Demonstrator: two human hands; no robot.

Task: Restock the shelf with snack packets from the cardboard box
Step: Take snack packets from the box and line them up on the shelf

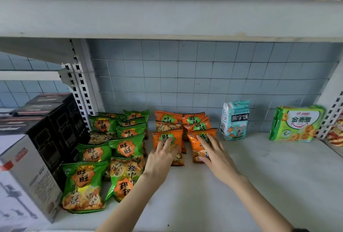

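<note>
Two rows of orange snack packets lie on the white shelf [250,176], with several more orange packets [182,120] behind the front pair. My left hand [163,154] rests flat with spread fingers on the front left orange packet [167,137]. My right hand [213,151] lies the same way on the front right orange packet [197,148]. To the left, several green snack packets [84,185] fill two rows from front to back. The cardboard box is not in view.
Black and grey boxes [42,139] stand at the left end of the shelf. A pale blue biscuit bag [234,120] and a green cookie pack [295,124] stand at the back right. The upper shelf board [167,18] overhangs. A tiled wall closes the back.
</note>
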